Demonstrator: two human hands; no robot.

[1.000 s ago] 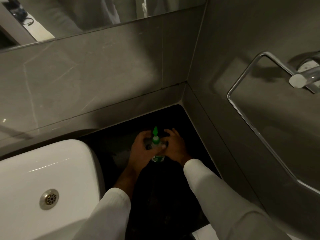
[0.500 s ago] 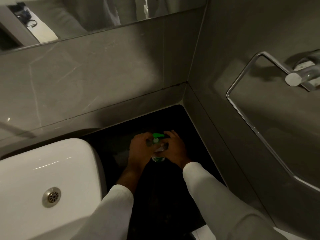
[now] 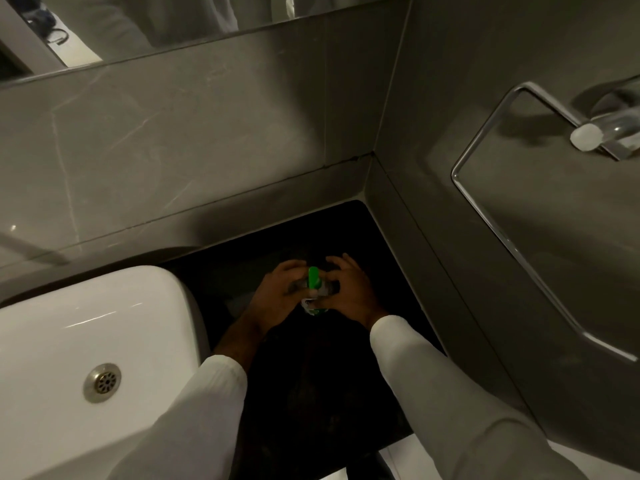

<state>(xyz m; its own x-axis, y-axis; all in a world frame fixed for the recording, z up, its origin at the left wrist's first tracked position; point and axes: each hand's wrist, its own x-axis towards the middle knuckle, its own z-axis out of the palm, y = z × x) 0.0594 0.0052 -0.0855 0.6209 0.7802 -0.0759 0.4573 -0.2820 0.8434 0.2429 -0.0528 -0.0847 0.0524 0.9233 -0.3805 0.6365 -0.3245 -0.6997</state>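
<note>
Bottle (image 3: 313,299) with green pump top, upright on dark bench (image 3: 311,393) in the wall corner | left hand (image 3: 277,299) fingers curled round its near-left side | right hand (image 3: 349,292) fingers clasping its right side | white basin (image 3: 86,334) to left | chrome towel ring (image 3: 491,209) on right wall

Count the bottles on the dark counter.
1. The bottle, with a green top, stands on the counter right of the sink, held between the left hand and right hand. None other shows.
</note>
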